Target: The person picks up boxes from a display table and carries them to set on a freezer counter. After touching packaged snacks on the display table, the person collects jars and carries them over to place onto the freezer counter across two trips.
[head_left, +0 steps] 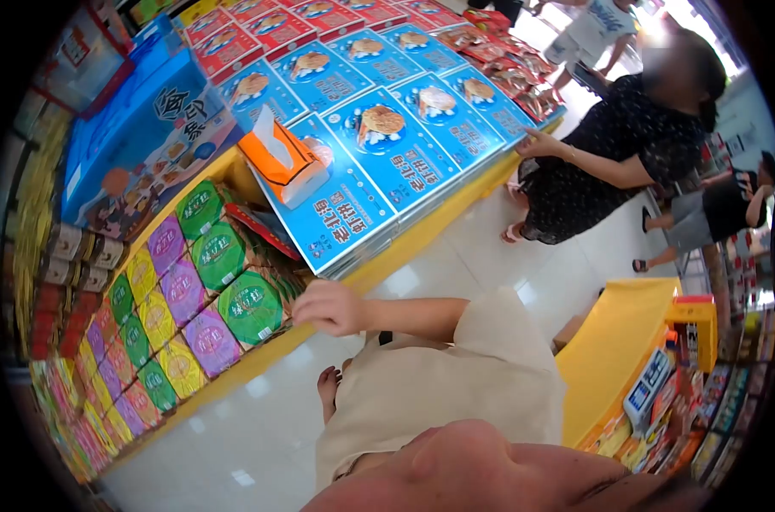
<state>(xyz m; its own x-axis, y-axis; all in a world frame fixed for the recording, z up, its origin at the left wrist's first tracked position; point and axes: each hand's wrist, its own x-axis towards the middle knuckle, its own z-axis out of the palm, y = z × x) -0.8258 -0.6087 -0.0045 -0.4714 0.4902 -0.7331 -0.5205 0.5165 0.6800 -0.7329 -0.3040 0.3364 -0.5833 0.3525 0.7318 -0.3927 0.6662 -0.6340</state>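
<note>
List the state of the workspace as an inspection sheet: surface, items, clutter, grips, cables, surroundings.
Surface: yellow-sided counter, mostly covered with boxes.
Job's things: green boxes nearest the right grip, stacked among purple boxes and yellow boxes; large blue boxes laid side by side.
Clutter: orange tissue pack on the blue boxes.
Grips: right grip loosely curled, nothing seen in it, contact with boxes unclear; left grip not in view.
Cables: nothing seen.
Surroundings: person in a dark dress, one hand at the blue boxes' edge; pale tiled floor; more people behind.
</note>
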